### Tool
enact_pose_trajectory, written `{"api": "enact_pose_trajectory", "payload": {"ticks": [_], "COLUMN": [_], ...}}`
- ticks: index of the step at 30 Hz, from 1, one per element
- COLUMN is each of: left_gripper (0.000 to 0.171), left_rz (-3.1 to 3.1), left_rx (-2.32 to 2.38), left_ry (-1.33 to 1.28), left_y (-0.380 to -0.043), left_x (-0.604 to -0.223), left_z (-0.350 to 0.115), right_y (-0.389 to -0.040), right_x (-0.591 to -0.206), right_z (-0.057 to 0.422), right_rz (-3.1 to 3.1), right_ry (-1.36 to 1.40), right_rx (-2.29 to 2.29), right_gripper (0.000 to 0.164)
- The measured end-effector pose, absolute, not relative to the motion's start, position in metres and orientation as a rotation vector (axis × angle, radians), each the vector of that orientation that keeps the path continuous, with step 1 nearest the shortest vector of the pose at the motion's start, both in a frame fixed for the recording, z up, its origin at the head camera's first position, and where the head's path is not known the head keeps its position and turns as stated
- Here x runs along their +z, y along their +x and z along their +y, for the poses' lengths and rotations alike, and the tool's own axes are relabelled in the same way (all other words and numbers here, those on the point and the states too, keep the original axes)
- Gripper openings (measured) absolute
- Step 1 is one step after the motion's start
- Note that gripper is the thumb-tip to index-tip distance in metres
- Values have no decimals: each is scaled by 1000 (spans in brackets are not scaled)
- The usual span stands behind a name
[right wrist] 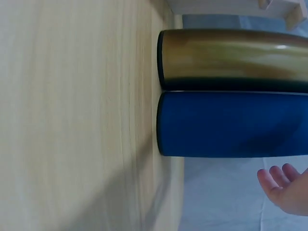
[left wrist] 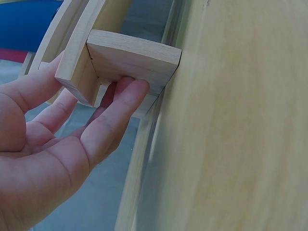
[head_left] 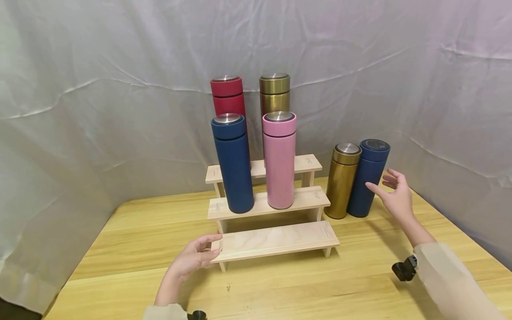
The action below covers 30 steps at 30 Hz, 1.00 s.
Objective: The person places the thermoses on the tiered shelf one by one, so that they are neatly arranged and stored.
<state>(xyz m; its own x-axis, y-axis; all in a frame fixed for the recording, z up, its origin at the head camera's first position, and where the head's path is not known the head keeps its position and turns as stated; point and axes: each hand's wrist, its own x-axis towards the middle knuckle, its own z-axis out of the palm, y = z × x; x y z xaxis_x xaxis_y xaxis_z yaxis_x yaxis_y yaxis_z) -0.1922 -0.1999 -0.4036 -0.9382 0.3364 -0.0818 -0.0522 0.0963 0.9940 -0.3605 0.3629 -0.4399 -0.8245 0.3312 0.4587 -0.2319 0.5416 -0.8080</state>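
A three-step wooden stand [head_left: 276,241] is on the table; my left hand [head_left: 192,258] grips the left end of its lowest step. The left wrist view shows the digits of that hand [left wrist: 62,149] on either side of the step's end and its leg [left wrist: 137,57]. At the right, my right hand [head_left: 397,198] is beside a blue thermos bottle [head_left: 368,178], fingers spread and relaxed, holding nothing. In the right wrist view its fingertips [right wrist: 274,175] are apart from that bottle; the thumb is out of sight there. A gold thermos bottle [head_left: 342,186] stands against the blue one.
On the middle step stand another blue bottle [head_left: 235,173] and a pink bottle [head_left: 280,164]. Behind them, a red bottle [head_left: 229,95] and a second gold bottle [head_left: 275,91] occupy the top step. Grey cloth [head_left: 152,111] hangs around the wooden table [head_left: 152,231].
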Motion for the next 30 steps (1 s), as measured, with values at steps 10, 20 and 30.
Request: {"api": "enact_pose_trajectory", "payload": {"ticks": [10,20,30], "left_gripper": [51,51,51], "left_rz": [2077,2080,2085], "left_rx": [1922,1930,1926], "left_ry": [286,266,264], "left_y": [-191,-191,-191], "left_x": [-405,-404,-403], "left_z": [-201,-199,-199], "right_y": [-335,-323,-380], "right_x": [-399,-381,-439], "right_z": [334,319,358], "right_rz": [-2259,-2339,-2291], "right_ry": [20,67,129], "right_rx": [1502,1548,1544], "right_gripper": [91,96,80]}}
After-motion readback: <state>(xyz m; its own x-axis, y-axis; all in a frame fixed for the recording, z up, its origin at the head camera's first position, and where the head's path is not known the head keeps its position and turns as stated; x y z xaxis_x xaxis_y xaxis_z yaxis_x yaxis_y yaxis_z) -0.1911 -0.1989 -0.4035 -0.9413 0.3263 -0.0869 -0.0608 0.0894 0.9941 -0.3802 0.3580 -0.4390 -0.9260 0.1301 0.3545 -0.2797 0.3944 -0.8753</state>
